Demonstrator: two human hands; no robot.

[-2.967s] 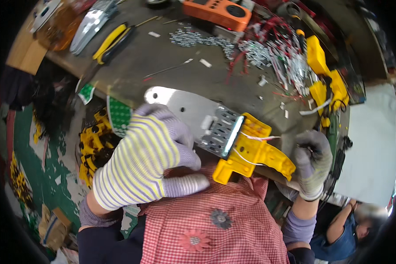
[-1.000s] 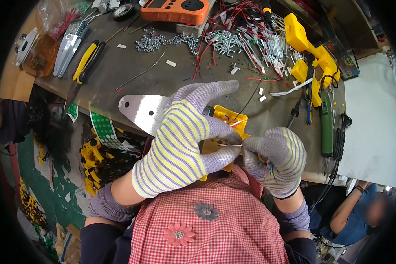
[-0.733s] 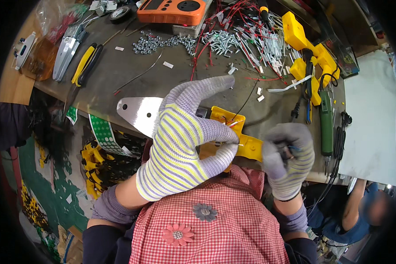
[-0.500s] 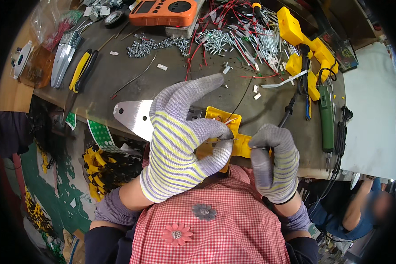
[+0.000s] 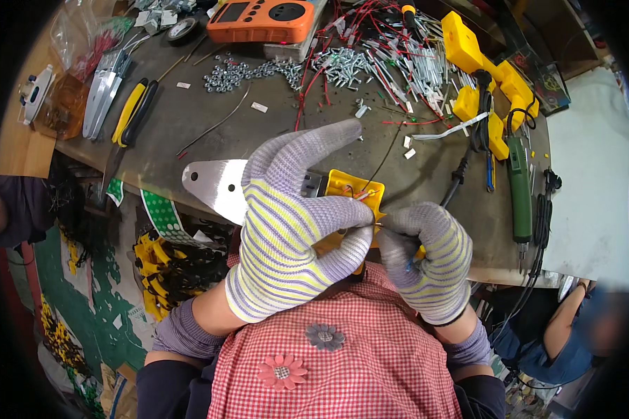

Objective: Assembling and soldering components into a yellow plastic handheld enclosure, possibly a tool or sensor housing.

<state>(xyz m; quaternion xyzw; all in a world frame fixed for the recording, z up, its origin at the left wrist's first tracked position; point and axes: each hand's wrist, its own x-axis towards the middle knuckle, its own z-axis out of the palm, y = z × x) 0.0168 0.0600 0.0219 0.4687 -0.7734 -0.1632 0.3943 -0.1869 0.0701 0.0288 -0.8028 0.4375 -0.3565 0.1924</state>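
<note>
My gloved left hand (image 5: 279, 223) pinches a thin wire end (image 5: 377, 224) between thumb and forefinger, its other fingers raised. My gloved right hand (image 5: 430, 255) is closed, with its fingertips at the same wire end. What else the right fingers hold is hidden. Beneath my hands lies an opened yellow plastic housing (image 5: 374, 192) with wires inside, partly covered by my fingers. A flat silver metal blade (image 5: 213, 187) with holes reaches out from it to the left, under my left hand. A black cable (image 5: 457, 180) lies to the right of the housing.
An orange multimeter (image 5: 262, 21) stands at the back. Nuts (image 5: 234, 75), screws (image 5: 346, 66) and red wires (image 5: 307, 84) are heaped there. Yellow-handled pliers (image 5: 129, 112) lie left; a green electric screwdriver (image 5: 518, 188) and yellow housings (image 5: 461, 42) lie right. A person (image 5: 573, 328) sits at lower right.
My right hand has moved left, bringing its fingertips up against those of my left hand at the wire end. My left hand has shifted only slightly and keeps its pinch.
</note>
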